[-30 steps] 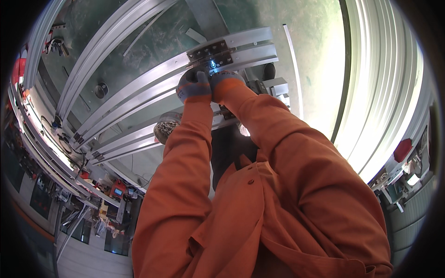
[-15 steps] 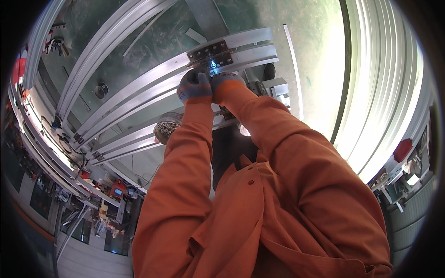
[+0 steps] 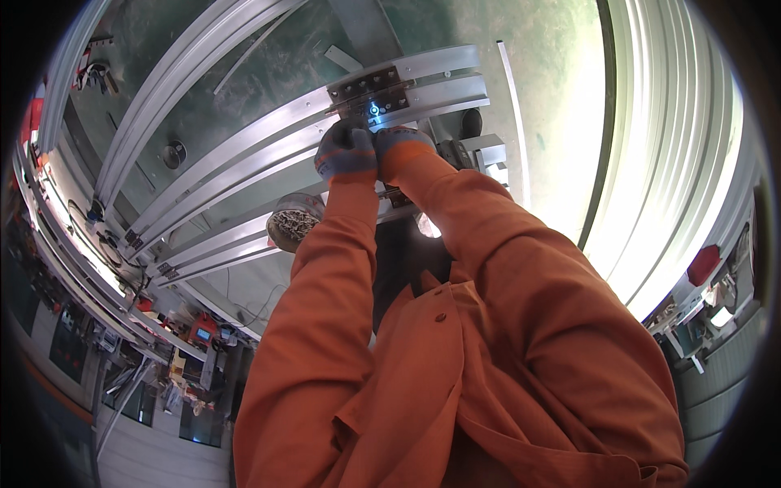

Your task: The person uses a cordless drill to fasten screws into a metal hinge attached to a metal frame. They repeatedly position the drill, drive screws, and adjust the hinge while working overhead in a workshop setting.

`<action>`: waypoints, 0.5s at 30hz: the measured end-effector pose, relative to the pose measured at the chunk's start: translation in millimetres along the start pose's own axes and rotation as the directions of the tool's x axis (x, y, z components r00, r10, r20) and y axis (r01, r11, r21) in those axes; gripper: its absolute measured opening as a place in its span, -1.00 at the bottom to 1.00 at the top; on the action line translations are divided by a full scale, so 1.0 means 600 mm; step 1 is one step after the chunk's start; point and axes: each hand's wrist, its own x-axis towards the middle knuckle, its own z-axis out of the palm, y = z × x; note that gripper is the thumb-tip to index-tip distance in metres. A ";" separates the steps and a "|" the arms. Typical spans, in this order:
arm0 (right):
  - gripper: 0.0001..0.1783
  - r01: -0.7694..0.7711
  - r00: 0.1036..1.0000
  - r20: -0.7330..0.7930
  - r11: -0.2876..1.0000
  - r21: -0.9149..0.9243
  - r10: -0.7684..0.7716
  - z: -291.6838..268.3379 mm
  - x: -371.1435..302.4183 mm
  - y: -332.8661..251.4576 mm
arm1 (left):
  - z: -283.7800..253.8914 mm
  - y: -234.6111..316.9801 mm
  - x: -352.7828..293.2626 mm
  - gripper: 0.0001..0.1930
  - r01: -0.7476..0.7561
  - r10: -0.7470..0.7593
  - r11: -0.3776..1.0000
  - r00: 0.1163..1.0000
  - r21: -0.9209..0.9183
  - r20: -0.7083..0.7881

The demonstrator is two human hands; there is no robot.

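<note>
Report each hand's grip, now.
Left hand: just below the dark plate; open or closed, can't tell.
Right hand: beside it; fingers hidden, can't tell.

A dark rectangular metal plate (image 3: 368,86), marked with rows of small round holes or fastener heads, lay across a pair of silver metal rails (image 3: 446,91), its right end higher in the view than its left, and its lower middle shone blue-white around one small ring-shaped spot. The rails ran side by side with a narrow gap between them, smooth and shiny, their right ends cut off just beyond the plate and their long left stretches sloping downward in a curve
</note>
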 end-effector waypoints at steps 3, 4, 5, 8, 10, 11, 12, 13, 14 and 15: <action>-0.57 0.010 1.000 0.006 1.000 -0.020 -0.010 -0.002 0.000 0.003 | 0.003 0.014 0.002 -0.69 0.013 -0.013 0.997 1.000 0.071 -0.005; -0.57 0.009 1.000 0.011 1.000 -0.023 -0.008 -0.008 -0.004 0.001 | 0.003 0.012 0.002 -0.69 0.009 -0.009 0.998 1.000 0.062 0.004; -0.57 0.008 1.000 0.016 1.000 -0.027 -0.007 -0.011 -0.007 -0.001 | 0.001 0.009 0.002 -0.69 0.005 -0.006 0.999 1.000 0.053 0.011; -0.57 0.031 0.999 -0.033 0.997 -0.070 -0.033 -0.010 -0.003 -0.012 | -0.003 -0.001 0.012 -0.71 -0.023 0.024 0.997 0.999 0.069 -0.021; -0.57 0.053 0.996 -0.066 0.998 -0.027 -0.055 -0.014 0.002 -0.014 | -0.001 -0.008 0.025 -0.67 0.020 -0.014 0.985 0.999 0.171 -0.034; -0.56 0.064 0.995 -0.079 0.998 -0.008 -0.065 -0.017 -0.001 -0.020 | -0.006 0.006 0.033 -0.64 0.074 -0.069 0.964 0.997 0.256 -0.026; -0.56 0.054 0.997 -0.060 0.998 -0.025 -0.055 -0.014 0.009 -0.022 | -0.013 0.018 0.040 -0.60 0.123 -0.122 0.933 0.992 0.337 -0.023; -0.56 0.002 0.998 -0.058 0.999 -0.047 -0.005 -0.024 0.017 -0.005 | -0.001 0.038 0.044 -0.59 0.127 -0.139 0.943 0.990 0.308 0.016; -0.56 -0.050 0.997 -0.056 0.996 -0.072 0.046 -0.032 0.019 0.010 | 0.009 0.056 0.046 -0.58 0.134 -0.155 0.951 0.986 0.278 0.056; -0.57 -0.029 0.995 -0.095 0.995 -0.099 0.020 -0.044 0.013 0.002 | 0.009 0.062 0.052 -0.57 0.157 -0.178 0.954 0.982 0.257 0.061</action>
